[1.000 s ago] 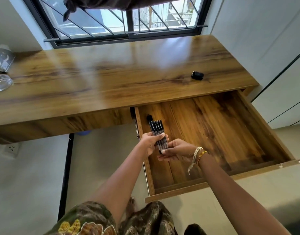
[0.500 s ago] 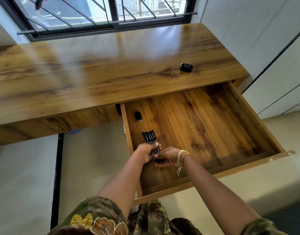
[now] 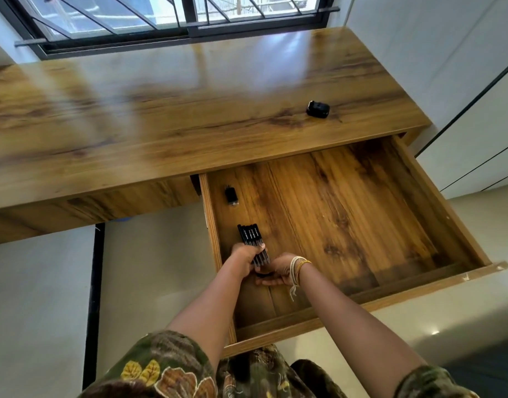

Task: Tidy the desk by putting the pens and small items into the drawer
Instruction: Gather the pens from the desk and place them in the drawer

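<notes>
The wooden drawer (image 3: 436, 214) stands pulled out under the desk (image 3: 166, 110). Both hands reach into its near left part. My left hand (image 3: 244, 258) grips a bundle of several black pens (image 3: 251, 238), their caps pointing toward the desk and lying low over the drawer floor. My right hand (image 3: 278, 271) closes on the bundle's near end, with something dark under its fingers that I cannot make out. A small black item (image 3: 231, 195) lies in the drawer's far left corner. Another small black item (image 3: 318, 109) sits on the desk at the right.
A barred window (image 3: 186, 15) runs behind the desk. White cabinet panels (image 3: 462, 81) stand to the right, close to the drawer's side. The pale tiled floor (image 3: 149, 268) lies below, and a dark vertical desk leg (image 3: 94, 297) stands at the left.
The pen bundle and both hands have dropped lower into the drawer's near left part. The view has shifted closer and to the right, so the glass items at the desk's left are out of frame.
</notes>
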A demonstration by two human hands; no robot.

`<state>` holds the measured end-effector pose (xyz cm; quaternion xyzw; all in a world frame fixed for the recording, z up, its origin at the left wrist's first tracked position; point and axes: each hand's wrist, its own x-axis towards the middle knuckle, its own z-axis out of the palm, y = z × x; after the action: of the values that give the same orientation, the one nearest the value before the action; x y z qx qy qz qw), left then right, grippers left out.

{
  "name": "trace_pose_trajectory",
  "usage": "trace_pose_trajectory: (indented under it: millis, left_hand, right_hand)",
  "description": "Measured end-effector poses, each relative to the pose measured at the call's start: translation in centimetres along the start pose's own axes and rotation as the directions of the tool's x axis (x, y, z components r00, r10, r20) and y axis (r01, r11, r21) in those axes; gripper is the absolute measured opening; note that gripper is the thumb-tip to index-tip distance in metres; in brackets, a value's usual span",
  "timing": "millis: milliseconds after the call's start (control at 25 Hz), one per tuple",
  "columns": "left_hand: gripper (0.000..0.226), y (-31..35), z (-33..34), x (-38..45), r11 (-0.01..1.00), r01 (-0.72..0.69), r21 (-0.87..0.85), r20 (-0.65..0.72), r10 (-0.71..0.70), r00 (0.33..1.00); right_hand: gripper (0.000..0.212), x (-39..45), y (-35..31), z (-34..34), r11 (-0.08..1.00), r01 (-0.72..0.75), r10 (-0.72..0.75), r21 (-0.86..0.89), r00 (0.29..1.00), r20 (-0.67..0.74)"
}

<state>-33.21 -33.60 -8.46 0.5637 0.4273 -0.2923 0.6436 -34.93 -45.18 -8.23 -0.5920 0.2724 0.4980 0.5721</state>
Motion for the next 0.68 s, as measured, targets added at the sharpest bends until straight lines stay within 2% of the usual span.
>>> trace_pose_trajectory:
  millis: [120, 240, 320, 400, 480, 600, 680]
  left_hand:
    - [0.045, 0.6, 0.1, -0.1, 0.982, -0.059, 0.177, -0.170, 0.090, 0.981]
    - [0.030, 1.2, 0.7, -0.6, 0.957, -0.071, 0.281, -0.289, 0.155, 0.945]
    - [0.019, 1.5, 0.8, -1.0, 0.949, -0.051, 0.310, -0.313, 0.152, 0.938]
    - [0.027, 1.6, 0.5, -0.8, 0.930, -0.066, 0.363, -0.273, 0.174, 0.946]
    - [0.032, 1.4, 0.2, -0.7, 0.909, -0.094, 0.405, -0.258, 0.213, 0.942]
    - [0.019, 0.7, 0.2, -0.7, 0.934, -0.085, 0.348, -0.330, 0.207, 0.921]
    - [0.022, 0.4, 0.3, -0.8, 0.931, -0.106, 0.348, -0.336, 0.229, 0.914]
  right_hand:
    - [0.006, 0.6, -0.3, 0.4, 1.000, 0.008, -0.008, -0.003, 1.000, -0.020]
    - [0.017, 1.2, -0.6, 0.6, 0.998, 0.034, -0.038, -0.061, 0.996, -0.080]
    - [0.017, 1.4, -0.9, 0.7, 0.992, 0.044, -0.058, -0.116, 0.991, -0.119]
    - [0.010, 1.3, -1.3, 1.1, 0.982, 0.037, -0.063, -0.183, 0.988, -0.143]
    - [0.015, 1.1, -1.6, 1.5, 0.959, 0.003, -0.048, -0.285, 0.987, -0.154]
    - [0.028, 1.0, -2.0, 1.8, 0.868, -0.071, -0.035, -0.491, 0.979, -0.202]
    - [0.028, 0.9, -2.2, 1.7, 0.818, -0.101, -0.049, -0.566, 0.969, -0.242]
